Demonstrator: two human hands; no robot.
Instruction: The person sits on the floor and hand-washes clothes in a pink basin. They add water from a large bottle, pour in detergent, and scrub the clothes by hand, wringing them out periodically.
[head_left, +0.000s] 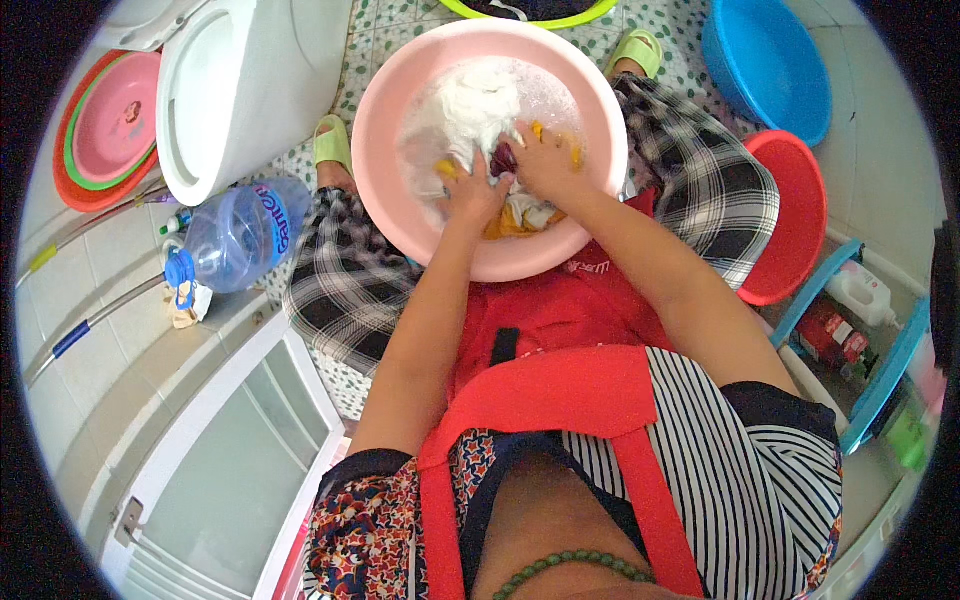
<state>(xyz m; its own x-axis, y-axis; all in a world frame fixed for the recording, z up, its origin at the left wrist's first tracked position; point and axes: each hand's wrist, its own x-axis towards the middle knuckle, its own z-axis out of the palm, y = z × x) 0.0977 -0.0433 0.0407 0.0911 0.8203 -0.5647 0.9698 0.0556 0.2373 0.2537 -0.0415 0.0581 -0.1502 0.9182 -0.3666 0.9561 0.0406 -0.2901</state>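
A large pink basin [372,140] of sudsy water stands between my legs. In it lies wet white cloth [482,100], bunched up toward the far side. Yellow-orange and white cloth [522,218] shows near the close rim. My left hand [478,195] presses on the laundry left of the middle, fingers spread. Just to its right, my right hand [548,165] rests on the cloth with its fingers stretched out and apart. A dark red patch of fabric [503,160] shows between the two hands. Parts of the fingertips are hidden in suds and cloth.
A blue basin [765,70] and a red basin [790,220] stand at the right. Beyond the pink basin is a lime-rimmed tub [530,18]. A clear water jug [245,235] lies at the left beside a white toilet [250,90]. A shelf holds bottles [862,292] at right.
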